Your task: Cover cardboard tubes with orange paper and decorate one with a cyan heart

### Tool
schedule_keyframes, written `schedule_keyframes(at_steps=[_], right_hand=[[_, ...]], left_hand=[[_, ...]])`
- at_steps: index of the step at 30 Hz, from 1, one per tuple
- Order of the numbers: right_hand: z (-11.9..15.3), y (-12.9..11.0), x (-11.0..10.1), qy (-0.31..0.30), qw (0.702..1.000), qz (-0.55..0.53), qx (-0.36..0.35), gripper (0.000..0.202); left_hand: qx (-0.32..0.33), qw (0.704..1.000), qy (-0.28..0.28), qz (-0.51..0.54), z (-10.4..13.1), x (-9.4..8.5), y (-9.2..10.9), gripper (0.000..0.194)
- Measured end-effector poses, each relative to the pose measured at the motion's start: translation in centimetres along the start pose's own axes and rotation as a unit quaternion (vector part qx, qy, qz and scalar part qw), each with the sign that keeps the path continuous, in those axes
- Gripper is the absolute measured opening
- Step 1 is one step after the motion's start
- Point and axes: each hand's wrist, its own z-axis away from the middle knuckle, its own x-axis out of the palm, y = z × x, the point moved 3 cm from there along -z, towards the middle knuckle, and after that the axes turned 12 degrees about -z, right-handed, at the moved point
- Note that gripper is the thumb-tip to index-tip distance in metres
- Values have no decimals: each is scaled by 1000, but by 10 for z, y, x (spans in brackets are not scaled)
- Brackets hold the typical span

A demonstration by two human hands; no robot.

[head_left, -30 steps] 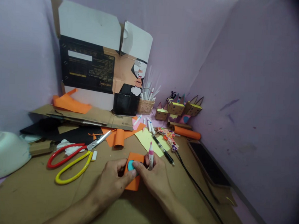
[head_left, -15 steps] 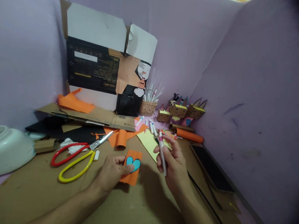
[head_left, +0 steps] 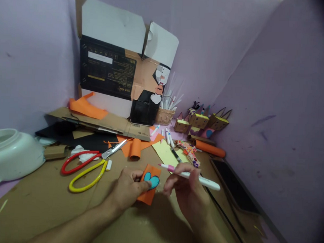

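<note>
My left hand (head_left: pixel 130 189) is closed on an orange paper-covered tube (head_left: pixel 148 197), its thumb pressing beside a blue heart (head_left: pixel 152 180) with a dark outline. To the right, my right hand (head_left: pixel 191 193) grips a white felt-tip marker (head_left: pixel 207 182) with a pink collar. The marker lies almost level, its uncapped pink tip pointing left, just above and to the right of the orange tube and apart from it. A short orange roll (head_left: pixel 135 149) stands beyond my left hand. Scissors (head_left: pixel 107 155) with red and yellow handles lie open to the left.
A white ceramic pot (head_left: pixel 14 159) sits at the left. Yellow paper (head_left: pixel 164 153), a black pen (head_left: pixel 176 155) and several markers lie behind. A phone (head_left: pixel 236 188) is at the right. Cardboard animal figures (head_left: pixel 199 120) and a basket (head_left: pixel 164 116) stand at the back, near a flattened box (head_left: pixel 107 70).
The marker has turned from nearly upright to nearly level, tip now toward the orange tube. The left hand keeps its hold on the tube. The whole view has shifted slightly.
</note>
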Motion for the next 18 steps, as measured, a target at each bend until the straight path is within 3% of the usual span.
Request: schedule_keyframes(at_steps=[4, 10, 18], right_hand=[[1, 12, -6, 19, 999, 18, 36, 41], [3, 30, -20, 108, 983, 121, 86, 16], [3, 29, -20, 100, 988, 89, 77, 16]], left_hand=[[9, 1000, -6, 17, -1, 1, 0, 23], [18, 1000, 11, 23, -1, 2, -1, 30], [44, 999, -17, 9, 1, 2, 1, 36]])
